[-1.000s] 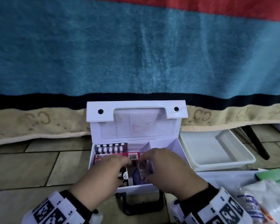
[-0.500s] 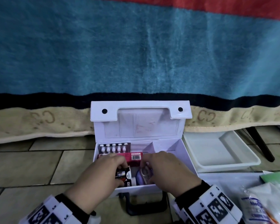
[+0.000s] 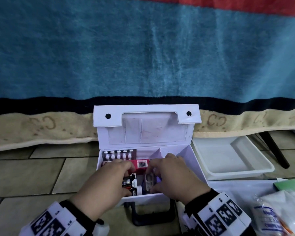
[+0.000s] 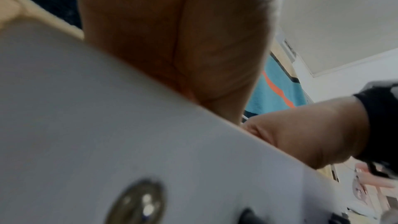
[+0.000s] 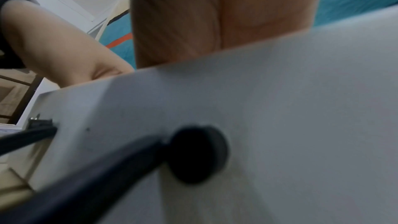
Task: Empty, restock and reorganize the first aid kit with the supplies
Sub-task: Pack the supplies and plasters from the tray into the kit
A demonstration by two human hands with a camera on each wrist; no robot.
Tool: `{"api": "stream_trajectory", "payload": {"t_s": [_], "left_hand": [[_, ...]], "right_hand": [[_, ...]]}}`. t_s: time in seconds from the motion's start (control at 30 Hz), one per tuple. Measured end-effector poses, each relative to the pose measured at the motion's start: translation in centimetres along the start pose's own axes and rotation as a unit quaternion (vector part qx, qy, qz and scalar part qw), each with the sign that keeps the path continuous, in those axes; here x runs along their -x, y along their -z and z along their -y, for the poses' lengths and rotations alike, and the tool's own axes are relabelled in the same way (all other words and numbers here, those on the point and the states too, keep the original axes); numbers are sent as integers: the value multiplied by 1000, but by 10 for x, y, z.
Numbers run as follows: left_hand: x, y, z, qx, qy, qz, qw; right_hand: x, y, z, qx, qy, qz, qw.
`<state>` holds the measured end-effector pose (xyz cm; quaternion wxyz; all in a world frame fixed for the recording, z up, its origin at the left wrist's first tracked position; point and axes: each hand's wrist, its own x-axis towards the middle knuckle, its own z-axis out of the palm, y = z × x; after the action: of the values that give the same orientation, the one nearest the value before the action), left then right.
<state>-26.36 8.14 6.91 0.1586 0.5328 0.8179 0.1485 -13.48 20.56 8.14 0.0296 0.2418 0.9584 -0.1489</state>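
Observation:
The white first aid kit (image 3: pixel 191 160) stands open on the floor with its lid up. Its left compartment holds a blister pack (image 3: pixel 118 155), a pink box (image 3: pixel 141 165), a black packet (image 3: pixel 129 183), a white cap (image 3: pixel 139 190) and a purple item (image 3: pixel 157 180). My left hand (image 3: pixel 109 178) reaches in, its fingers curled on the black packet. My right hand (image 3: pixel 174 174) pinches a small clear item (image 3: pixel 149 180) just above the purple one. Both wrist views show only the kit's front wall (image 4: pixel 107 125) (image 5: pixel 280 108) and the palms; the fingertips are hidden.
An empty white tray (image 3: pixel 255 169) sits right of the kit. Bagged supplies (image 3: pixel 279 213) and a green box (image 3: pixel 289 184) lie at the lower right. A hanging blanket (image 3: pixel 143 57) backs the kit. The kit's black handle (image 3: pixel 152 217) points toward me, and a dark leg (image 3: pixel 276 150) stands at the far right.
My right hand has lowered the clear item deeper into the left compartment, beside the purple item. My left hand has stayed on the black packet, shifting slightly.

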Motion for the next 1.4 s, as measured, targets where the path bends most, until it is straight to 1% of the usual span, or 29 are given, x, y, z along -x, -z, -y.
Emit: {"api": "stream_trajectory", "payload": {"t_s": [0.07, 0.17, 0.33, 0.43, 0.6, 0.7, 0.77, 0.87, 0.97, 1.03, 1.07, 1.1, 1.13, 1.2, 1.23, 1.4], "left_hand": [[0, -1, -1, 3, -5, 9, 1000], [1, -2, 0, 5, 1, 4, 1000], [4, -1, 2, 20, -3, 8, 1000], [4, -1, 1, 13, -4, 6, 1000], [6, 1, -5, -1, -10, 2, 1000], [5, 5, -15, -13, -30, -21, 999], [4, 6, -28, -23, -57, -27, 998], [-1, 5, -52, -28, -102, -21, 994], [-5, -4, -72, -24, -127, 4, 992], [-7, -9, -79, -25, -130, 19, 991], [-8, -11, -81, -20, -124, 22, 992], [-8, -13, -83, -15, -117, 24, 993], [-9, -14, -83, -12, -111, 23, 993], [-10, -15, -83, -14, -102, 20, 994], [-10, -16, -82, -16, -100, 18, 995], [-3, -19, -80, -12, -89, -14, 996]], "right_hand": [[1, -1, -1, -12, -3, -4, 1000], [2, 0, -2, 1, 4, -7, 1000], [2, 6, -1, -4, -17, 39, 999], [5, 6, -1, 0, -23, 41, 999], [19, 12, -2, -41, -23, 43, 998], [40, 34, -6, -125, -40, -21, 991], [59, 50, -15, -162, -59, -67, 983], [93, 66, -40, -165, -119, -153, 967], [129, 72, -72, -175, -187, -239, 937], [153, 68, -94, -165, -244, -271, 917], [162, 63, -105, -144, -279, -270, 910], [170, 56, -115, -116, -317, -255, 906], [176, 48, -122, -86, -352, -225, 904], [181, 32, -131, -38, -392, -158, 905], [181, 27, -133, -23, -400, -140, 905], [167, 26, -126, 17, -395, -104, 913]]}}
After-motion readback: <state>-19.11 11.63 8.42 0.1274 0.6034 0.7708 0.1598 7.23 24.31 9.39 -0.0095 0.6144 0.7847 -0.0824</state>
